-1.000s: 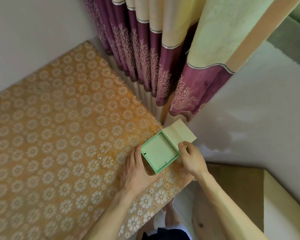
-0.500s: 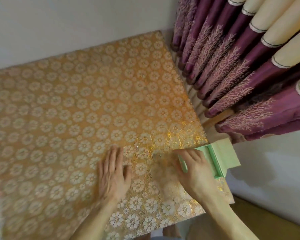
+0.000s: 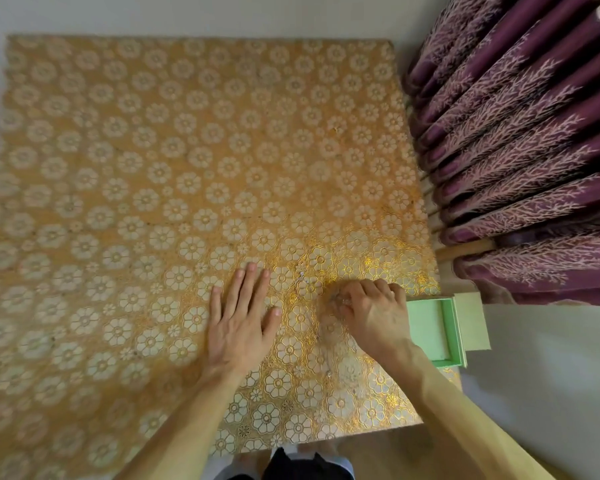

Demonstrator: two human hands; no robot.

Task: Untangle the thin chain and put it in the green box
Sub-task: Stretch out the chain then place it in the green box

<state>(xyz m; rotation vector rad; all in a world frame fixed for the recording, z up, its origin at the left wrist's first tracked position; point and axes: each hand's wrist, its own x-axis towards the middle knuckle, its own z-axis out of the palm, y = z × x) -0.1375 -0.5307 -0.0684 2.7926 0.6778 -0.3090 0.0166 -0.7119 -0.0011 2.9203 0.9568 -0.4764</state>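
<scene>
Both hands have left the green box (image 3: 426,327) at the surface's (image 3: 153,168) right edge; left hand (image 3: 241,318) lies flat, right hand (image 3: 373,315) curls its fingers at the thin chain (image 3: 301,276) between them, grip unclear.

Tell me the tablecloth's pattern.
The tablecloth is orange-gold with repeating white flowers; head view shows it best.

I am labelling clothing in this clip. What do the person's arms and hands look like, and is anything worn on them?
The left forearm and right forearm are bare, with no sleeve in view. The left hand and right hand wear no gloves, and neither wrist shows a watch or bracelet. A ring would be too small to tell.
</scene>
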